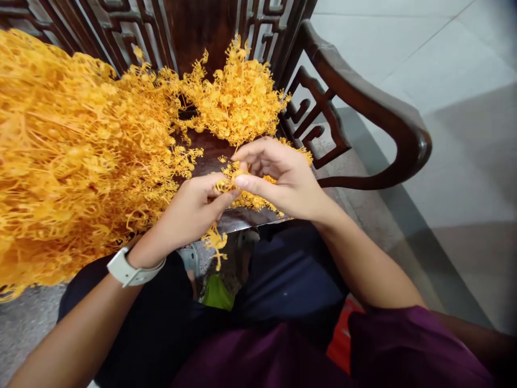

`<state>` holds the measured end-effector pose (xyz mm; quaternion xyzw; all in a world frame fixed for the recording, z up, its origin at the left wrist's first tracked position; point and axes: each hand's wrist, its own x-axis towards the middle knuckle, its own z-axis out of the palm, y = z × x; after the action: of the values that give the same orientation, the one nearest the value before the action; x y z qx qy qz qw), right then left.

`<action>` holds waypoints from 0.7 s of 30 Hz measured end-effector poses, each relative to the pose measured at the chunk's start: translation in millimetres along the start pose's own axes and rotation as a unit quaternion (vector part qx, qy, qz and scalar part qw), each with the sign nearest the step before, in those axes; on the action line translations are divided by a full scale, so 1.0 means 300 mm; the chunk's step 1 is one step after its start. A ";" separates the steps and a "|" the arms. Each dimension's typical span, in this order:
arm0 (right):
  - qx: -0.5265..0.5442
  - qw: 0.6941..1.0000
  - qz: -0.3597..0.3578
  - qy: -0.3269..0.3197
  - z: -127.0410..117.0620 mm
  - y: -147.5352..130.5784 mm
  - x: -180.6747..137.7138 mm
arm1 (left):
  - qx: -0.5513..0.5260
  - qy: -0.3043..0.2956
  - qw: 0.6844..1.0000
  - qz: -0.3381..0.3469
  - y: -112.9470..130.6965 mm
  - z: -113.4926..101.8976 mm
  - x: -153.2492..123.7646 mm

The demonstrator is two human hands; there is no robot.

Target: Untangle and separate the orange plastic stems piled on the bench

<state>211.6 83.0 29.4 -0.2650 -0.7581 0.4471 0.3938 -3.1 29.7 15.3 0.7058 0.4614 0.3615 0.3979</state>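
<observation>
Between my two hands is a small yellow plastic flower sprig (215, 241), part of it dangling below my left palm. My left hand (197, 207), with a pale watch strap on its wrist, is closed on the sprig with thumb and fingers pinched. My right hand (283, 175) meets it from the right, its thumb and index finger at the sprig's upper end; the other fingers are curled. Whatever lies between the right fingertips is small and partly hidden. Behind my hands sits a bunch of similar yellow sprigs (242, 99), and loose yellow pieces (256, 200) lie under my right hand.
A large heap of yellow plastic sprigs (81, 156) fills the left side. Everything rests on a dark wooden bench seat (208, 153) with a carved back. Its curved armrest (363, 97) stands at the right. Below, something green (218, 292) shows between my legs.
</observation>
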 end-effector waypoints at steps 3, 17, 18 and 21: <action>-0.001 1.000 -0.013 0.011 0.015 0.034 0.003 | 0.012 -0.039 0.998 -0.046 -0.005 0.010 -0.011; 0.209 0.967 0.149 0.004 0.026 0.071 0.011 | 0.002 0.079 0.992 -0.098 0.034 0.002 -0.022; 0.214 0.965 0.149 -0.004 0.025 0.073 0.010 | -0.016 0.079 0.991 -0.105 0.038 -0.001 -0.023; 0.223 0.964 0.145 -0.011 0.022 0.083 0.010 | -0.078 0.066 0.987 -0.125 0.048 -0.012 -0.019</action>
<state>205.8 93.7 6.5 -0.2731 -0.5972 0.6599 0.3652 -2.7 21.6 28.9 0.5844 0.5415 0.3894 0.4622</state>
